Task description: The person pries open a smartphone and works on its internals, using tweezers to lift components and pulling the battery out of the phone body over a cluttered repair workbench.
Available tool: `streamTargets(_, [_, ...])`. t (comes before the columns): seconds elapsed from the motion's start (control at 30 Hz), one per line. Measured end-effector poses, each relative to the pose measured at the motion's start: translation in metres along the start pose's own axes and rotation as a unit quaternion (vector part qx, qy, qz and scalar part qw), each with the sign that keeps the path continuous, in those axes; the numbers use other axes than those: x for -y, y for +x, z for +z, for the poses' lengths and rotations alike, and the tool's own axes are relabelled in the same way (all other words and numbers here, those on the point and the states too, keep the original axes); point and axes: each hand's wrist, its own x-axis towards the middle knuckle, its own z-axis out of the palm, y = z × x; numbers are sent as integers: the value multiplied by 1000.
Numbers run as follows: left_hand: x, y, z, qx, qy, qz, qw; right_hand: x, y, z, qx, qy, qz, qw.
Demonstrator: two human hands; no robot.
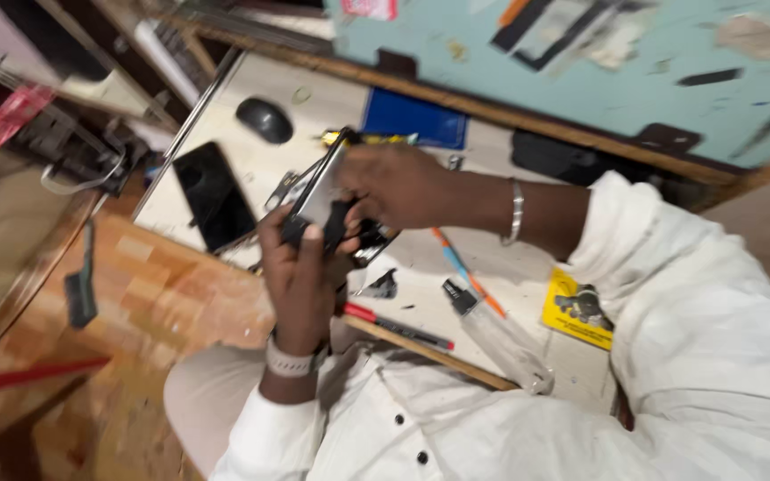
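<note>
Both hands (300,267) (394,183) grip opened phone (323,200) | yellow card (578,307) at desk's right | blue packet (416,118) behind

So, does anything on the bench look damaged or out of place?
The wall behind the table is scuffed, its paint peeling in patches. A dark fragment lies loose near the phone both hands hold. Motion blur hides finer damage.

Device (318,191): lower half hidden behind both hands; motion blur smears its edges.
Left hand (300,272) grip: fingertips hidden by device.
Right hand (394,183): fingers blurred, contact unclear.
Yellow packet (572,312): partly under sleeve.
Worktop (331,98): far edge blurred.
Red object (6,120): blurred, unidentifiable.
</note>
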Motion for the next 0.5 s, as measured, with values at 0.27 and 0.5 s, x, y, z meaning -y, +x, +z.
streamTargets(0.27, [-5,6,3,9,-45,-34,998,-3,1,-4,13,26,-5,1000])
streamTargets(0.5, [9,-3,-9,-8,52,9,999,-4,3,3,-1,59,-45,997])
